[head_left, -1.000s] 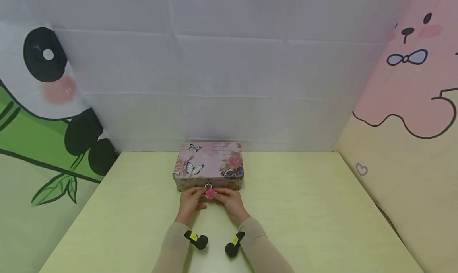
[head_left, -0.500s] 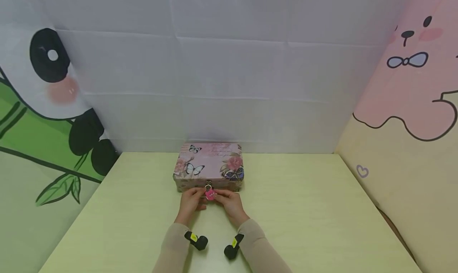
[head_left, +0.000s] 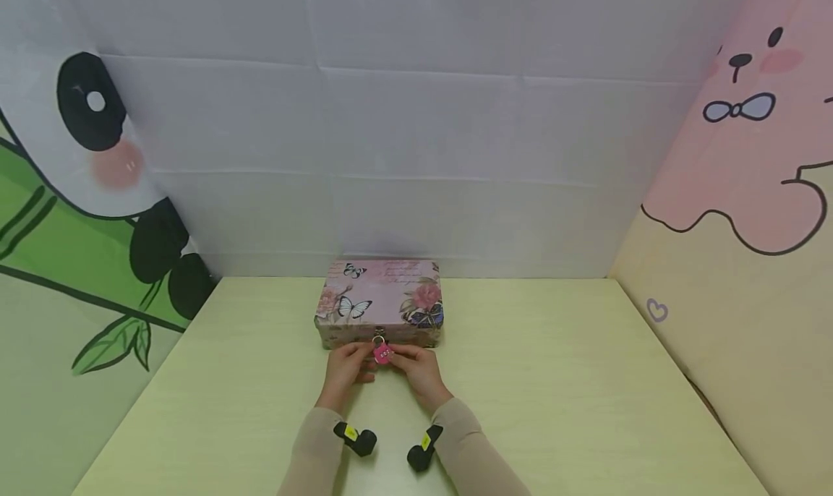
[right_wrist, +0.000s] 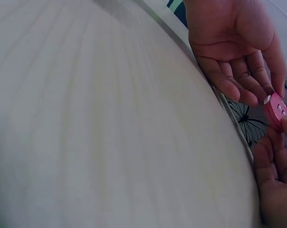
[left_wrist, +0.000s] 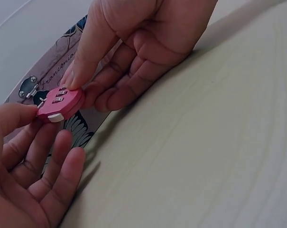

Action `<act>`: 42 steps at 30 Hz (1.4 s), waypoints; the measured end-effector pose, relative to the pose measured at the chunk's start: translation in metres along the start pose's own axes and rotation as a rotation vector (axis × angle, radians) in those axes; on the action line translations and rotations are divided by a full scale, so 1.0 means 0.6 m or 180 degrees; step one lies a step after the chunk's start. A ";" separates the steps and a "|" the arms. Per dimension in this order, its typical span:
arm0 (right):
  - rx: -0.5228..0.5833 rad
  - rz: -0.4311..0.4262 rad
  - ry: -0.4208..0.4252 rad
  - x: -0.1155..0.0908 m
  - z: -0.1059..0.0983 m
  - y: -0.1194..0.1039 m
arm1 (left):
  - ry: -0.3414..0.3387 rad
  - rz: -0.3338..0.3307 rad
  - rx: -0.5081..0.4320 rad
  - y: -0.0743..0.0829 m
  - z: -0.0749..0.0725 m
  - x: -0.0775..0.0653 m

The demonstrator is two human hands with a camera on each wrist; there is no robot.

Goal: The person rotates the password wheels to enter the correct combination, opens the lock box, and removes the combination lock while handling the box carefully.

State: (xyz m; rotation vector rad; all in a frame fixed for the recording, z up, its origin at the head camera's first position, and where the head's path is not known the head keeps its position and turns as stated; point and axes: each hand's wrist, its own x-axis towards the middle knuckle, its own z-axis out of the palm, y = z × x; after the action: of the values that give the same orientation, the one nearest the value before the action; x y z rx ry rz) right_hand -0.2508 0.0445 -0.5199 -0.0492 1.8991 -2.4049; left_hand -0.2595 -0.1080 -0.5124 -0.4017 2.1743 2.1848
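A pink combination padlock (head_left: 382, 353) hangs by its shackle at the front clasp (left_wrist: 28, 88) of a flowered, butterfly-patterned box (head_left: 380, 286). My left hand (head_left: 345, 372) pinches one side of the padlock between thumb and fingers. From the other side my right hand (head_left: 419, 372) grips it, the thumb lying on the number dials (left_wrist: 60, 95) in the left wrist view. A white tab (left_wrist: 55, 117) shows on the padlock's side. In the right wrist view the padlock (right_wrist: 277, 111) sits between the fingertips of both hands.
The box stands on a pale yellow table (head_left: 534, 380), close to the white back wall (head_left: 416, 214). Painted side walls rise left and right. A black wrist camera is strapped over each sleeve (head_left: 312, 442).
Both hands keep their hold on the padlock in nearly the same place. The head view has shifted slightly.
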 end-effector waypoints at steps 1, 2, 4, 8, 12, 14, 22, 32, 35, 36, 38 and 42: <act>-0.0022 -0.0006 -0.0004 -0.004 0.001 -0.007 | -0.0003 -0.0010 -0.0002 0.000 0.000 -0.001; -0.0053 -0.0021 -0.0011 -0.008 0.002 -0.015 | -0.0013 -0.0009 -0.0008 0.001 0.000 -0.001; -0.0101 -0.0068 -0.0027 -0.016 0.004 -0.028 | -0.0023 0.0002 -0.0012 0.000 -0.001 -0.003; -0.0190 -0.0142 -0.0057 -0.023 0.005 -0.040 | -0.0040 0.0018 -0.0008 -0.003 0.000 -0.005; -0.0239 -0.0121 -0.0108 -0.020 0.003 -0.041 | -0.0051 0.0036 0.0018 -0.006 -0.001 -0.007; -0.0264 -0.0116 -0.0132 -0.011 0.000 -0.030 | -0.0045 0.0057 0.0028 -0.007 -0.001 -0.006; -0.0453 -0.0081 -0.0202 0.012 -0.009 -0.004 | -0.0014 0.0139 0.0206 -0.005 -0.001 -0.002; -0.0560 -0.0091 -0.0346 -0.014 -0.007 -0.047 | -0.0106 0.0157 0.0292 -0.001 -0.007 0.002; -0.0526 -0.0069 -0.0344 -0.014 -0.006 -0.049 | -0.0114 0.0130 0.0298 -0.001 -0.008 0.005; -0.0515 -0.0062 -0.0345 -0.014 -0.006 -0.051 | -0.0112 0.0119 0.0300 -0.001 -0.008 0.006; -0.0503 -0.0045 -0.0343 -0.014 -0.005 -0.054 | -0.0115 0.0106 0.0305 -0.001 -0.008 0.008; -0.0528 -0.0032 -0.0346 -0.012 -0.003 -0.054 | -0.0128 0.0113 0.0308 -0.001 -0.009 0.011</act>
State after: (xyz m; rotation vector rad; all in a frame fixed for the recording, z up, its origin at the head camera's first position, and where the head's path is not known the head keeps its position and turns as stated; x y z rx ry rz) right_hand -0.2448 0.0540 -0.4889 -0.1956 2.0469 -2.1959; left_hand -0.2648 -0.1142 -0.5144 -0.3143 2.2715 2.0754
